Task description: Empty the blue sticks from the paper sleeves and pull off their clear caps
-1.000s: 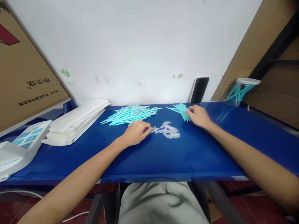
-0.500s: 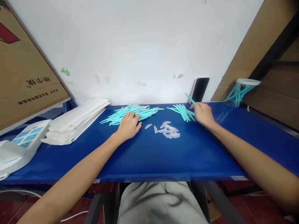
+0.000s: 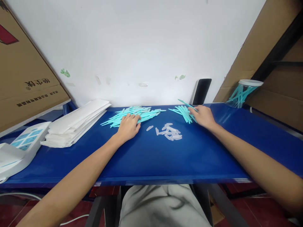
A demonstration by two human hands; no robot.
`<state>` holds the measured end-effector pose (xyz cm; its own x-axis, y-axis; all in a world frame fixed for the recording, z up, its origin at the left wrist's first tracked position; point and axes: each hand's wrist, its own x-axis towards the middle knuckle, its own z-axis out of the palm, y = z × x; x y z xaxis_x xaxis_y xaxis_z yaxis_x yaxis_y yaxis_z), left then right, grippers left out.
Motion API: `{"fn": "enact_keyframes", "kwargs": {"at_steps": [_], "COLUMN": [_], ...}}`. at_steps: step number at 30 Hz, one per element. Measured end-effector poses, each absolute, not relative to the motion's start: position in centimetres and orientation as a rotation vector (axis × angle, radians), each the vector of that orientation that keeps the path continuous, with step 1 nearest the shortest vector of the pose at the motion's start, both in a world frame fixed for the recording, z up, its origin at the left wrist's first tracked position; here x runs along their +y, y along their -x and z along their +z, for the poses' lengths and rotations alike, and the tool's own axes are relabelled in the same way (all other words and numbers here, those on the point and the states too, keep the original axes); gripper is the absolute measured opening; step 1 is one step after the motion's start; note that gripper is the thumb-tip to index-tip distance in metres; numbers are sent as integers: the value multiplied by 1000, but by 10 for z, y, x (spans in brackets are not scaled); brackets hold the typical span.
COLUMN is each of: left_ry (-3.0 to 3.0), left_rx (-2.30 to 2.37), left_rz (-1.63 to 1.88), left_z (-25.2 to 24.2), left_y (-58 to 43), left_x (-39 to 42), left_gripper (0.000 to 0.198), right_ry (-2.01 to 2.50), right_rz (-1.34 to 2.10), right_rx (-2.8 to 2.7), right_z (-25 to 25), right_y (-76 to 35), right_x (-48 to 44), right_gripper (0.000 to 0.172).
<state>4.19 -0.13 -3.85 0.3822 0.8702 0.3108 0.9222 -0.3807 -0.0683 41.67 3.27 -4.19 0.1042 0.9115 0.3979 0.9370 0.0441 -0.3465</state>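
My left hand (image 3: 128, 127) rests on the near edge of a big heap of teal plastic sticks (image 3: 139, 113) on the blue table (image 3: 165, 160), its fingers curled onto the sticks. My right hand (image 3: 203, 116) is at the right end of a smaller bunch of teal sticks (image 3: 183, 112) and pinches one teal stick (image 3: 187, 104) that points up and left. Between the hands lies a small cluster of clear plastic caps (image 3: 169, 132), with one cap (image 3: 149, 128) apart on the left.
A stack of white flat packets (image 3: 75, 121) and a white box (image 3: 16, 149) lie at the left. A cardboard box (image 3: 26, 72) leans beside them. A dark phone (image 3: 201, 91) leans on the wall, and a clear jar of teal sticks (image 3: 243, 92) stands at the right.
My left hand left the clear caps and moved up onto the big heap of teal sticks. My right hand picked one stick from the small bunch, lifted it, then lowered it.
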Motion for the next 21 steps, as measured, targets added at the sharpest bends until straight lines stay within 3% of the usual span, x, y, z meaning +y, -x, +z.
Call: {"fn": "enact_keyframes", "kwargs": {"at_steps": [7, 18, 21], "left_ry": [2441, 2367, 2374], "left_rx": [-1585, -1565, -1546], "left_rz": [-340, -524, -566], "left_z": [-36, -30, -30], "left_y": [-45, -46, -48], "left_x": [-2, -4, -5], "left_gripper": [36, 41, 40], "right_ry": [2008, 2074, 2092], "right_rz": [-148, -87, -111], "right_rx": [-1801, -1814, -1790], "right_z": [-38, -39, -38], "right_y": [-410, -414, -414], "right_x": [29, 28, 27], "right_gripper": [42, 71, 69]}}
